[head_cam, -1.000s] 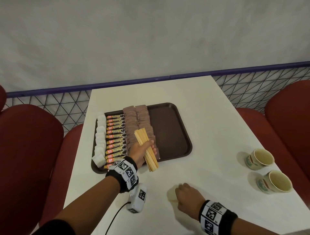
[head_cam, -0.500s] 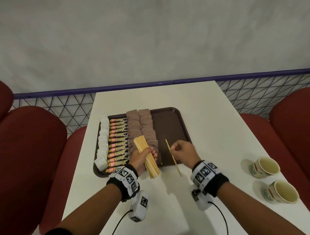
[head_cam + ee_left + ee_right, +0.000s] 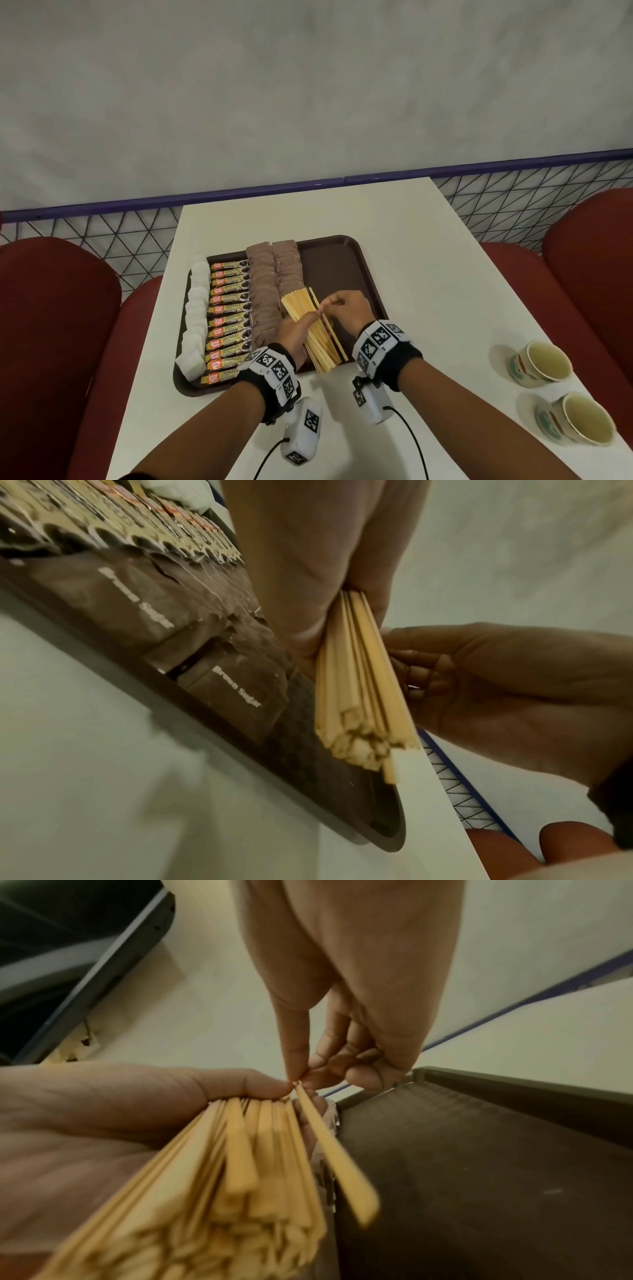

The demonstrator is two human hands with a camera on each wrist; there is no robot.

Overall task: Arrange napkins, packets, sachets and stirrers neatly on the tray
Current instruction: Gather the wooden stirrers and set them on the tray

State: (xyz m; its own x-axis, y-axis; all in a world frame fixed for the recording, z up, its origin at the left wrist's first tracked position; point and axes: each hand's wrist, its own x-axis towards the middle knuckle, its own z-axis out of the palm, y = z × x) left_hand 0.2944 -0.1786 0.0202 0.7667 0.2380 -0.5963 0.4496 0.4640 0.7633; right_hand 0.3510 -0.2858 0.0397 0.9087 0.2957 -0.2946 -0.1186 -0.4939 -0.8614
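Wooden stirrers, held over brown tray (image 3: 346, 260) on white desk (image 3: 428, 274)

Left hand (image 3: 294, 334) clasps stirrer bundle (image 3: 317, 330) above tray's near edge, beside brown sugar sachets (image 3: 274, 284); right hand (image 3: 347, 310) pinches single stirrer (image 3: 337, 1153) at bundle's right side; coffee packets (image 3: 229, 318) and white napkins (image 3: 195, 315) lined along tray's left.

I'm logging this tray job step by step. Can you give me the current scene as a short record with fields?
surface: white table
tray: dark brown plastic tray, right part bare
on tray, left to right: white napkins; orange-and-gold granule sachets; brown sugar packets
left hand: grips bundle of wooden stirrers
right hand: pinches single wooden stirrer beside the bundle
off tray: two paper cups
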